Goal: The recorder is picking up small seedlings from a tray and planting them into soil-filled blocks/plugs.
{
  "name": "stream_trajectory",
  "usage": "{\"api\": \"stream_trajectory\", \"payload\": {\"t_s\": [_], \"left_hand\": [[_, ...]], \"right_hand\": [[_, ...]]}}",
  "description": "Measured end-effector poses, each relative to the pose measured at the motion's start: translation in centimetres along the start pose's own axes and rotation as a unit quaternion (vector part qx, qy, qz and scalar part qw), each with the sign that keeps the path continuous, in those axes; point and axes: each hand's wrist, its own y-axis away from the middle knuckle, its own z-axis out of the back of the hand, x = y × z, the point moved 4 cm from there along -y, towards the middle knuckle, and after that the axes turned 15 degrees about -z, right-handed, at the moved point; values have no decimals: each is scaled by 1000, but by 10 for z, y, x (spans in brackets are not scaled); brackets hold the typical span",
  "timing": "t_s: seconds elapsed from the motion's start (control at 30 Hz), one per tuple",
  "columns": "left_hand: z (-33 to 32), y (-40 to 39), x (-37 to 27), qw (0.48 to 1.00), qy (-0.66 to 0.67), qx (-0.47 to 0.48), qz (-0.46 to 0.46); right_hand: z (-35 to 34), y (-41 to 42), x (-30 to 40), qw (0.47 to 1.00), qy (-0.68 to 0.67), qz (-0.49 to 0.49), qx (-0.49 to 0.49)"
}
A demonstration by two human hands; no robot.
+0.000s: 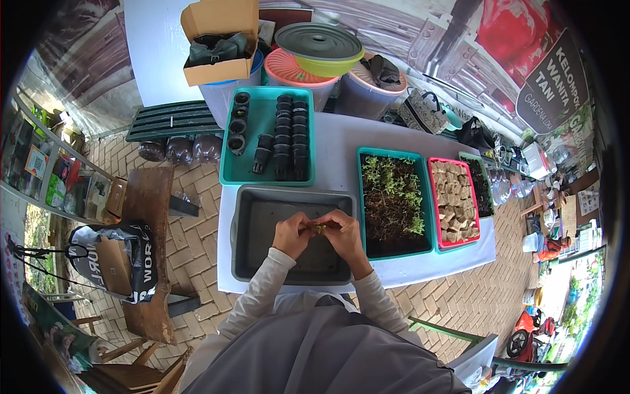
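Note:
My left hand point(293, 236) and my right hand point(346, 237) meet over a grey plastic tub point(352, 246). Pinched between their fingertips is a small green seedling point(321, 228); the fingers partly hide it. To the right stands a teal tray point(393, 253) of dark soil with leafy seedlings point(389, 170) growing in it. Beyond the tub, a second teal tray point(251, 170) holds black net pots point(281, 147), some stacked in rows and others apart along its left side.
Right of the seedlings is a pink tray point(433, 197) of brown fibre pots point(450, 197), beside another planted tray point(475, 184). All stand on a white-covered table point(339, 140). Lidded tubs point(307, 88) are behind it. A wooden bench point(147, 212) with a bag point(113, 261) stands left.

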Motion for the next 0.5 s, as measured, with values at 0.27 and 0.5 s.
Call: {"api": "stream_trajectory", "payload": {"t_s": [0.27,0.5], "left_hand": [[2,-2,9,996,68,39,47],[56,-43,14,971,-226,0,-73]], "right_hand": [[3,-4,-6,1000,-5,-17,8],[14,8,6,993,95,-73,22]]}}
